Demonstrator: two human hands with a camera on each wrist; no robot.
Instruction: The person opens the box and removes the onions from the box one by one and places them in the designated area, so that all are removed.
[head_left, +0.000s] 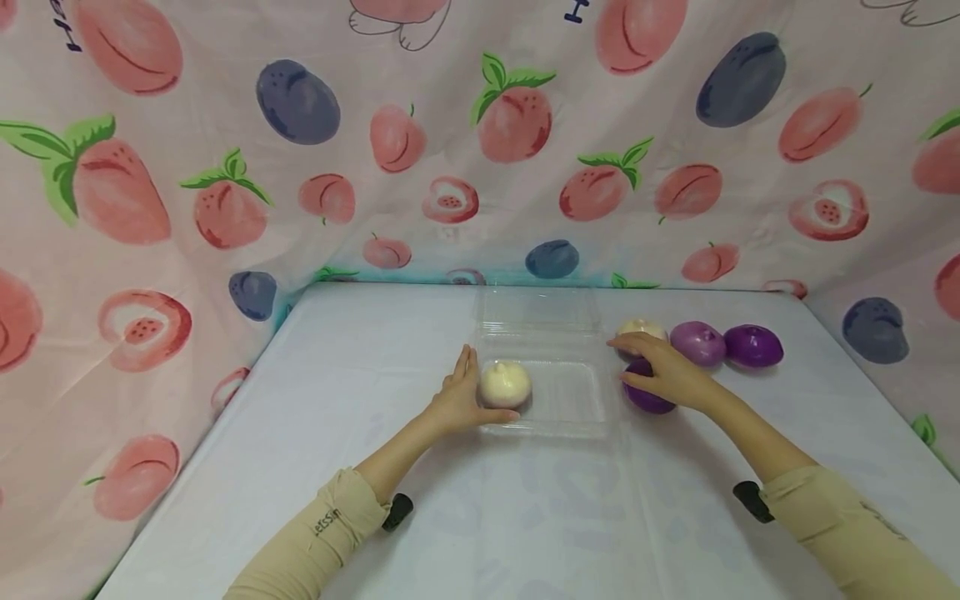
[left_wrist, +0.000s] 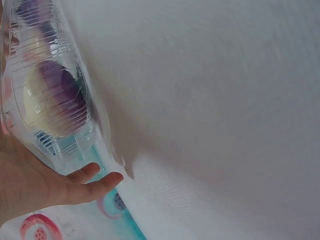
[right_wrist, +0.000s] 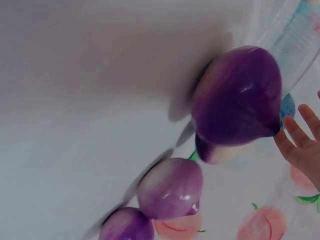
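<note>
My left hand [head_left: 454, 402] rests along the left side of a clear plastic clamshell box [head_left: 566, 392], fingers straight and thumb across its front edge. Inside that box, at the left, sits a pale onion [head_left: 505, 385]; through the ribbed wall in the left wrist view it shows cream and purple. To the right of the box, my right hand [head_left: 667, 371] reaches over a dark purple onion [head_left: 649, 392] and a second pale onion [head_left: 641, 329], partly hiding both. Its fingers [right_wrist: 295, 132] look extended and spread beside the dark purple onion in the right wrist view.
A light purple onion [head_left: 698, 343] and another dark purple onion [head_left: 753, 346] lie side by side farther right. The box's lid [head_left: 538, 310] is folded back toward the fruit-printed curtain [head_left: 450, 242]. White cloth [head_left: 360, 358] covers the table.
</note>
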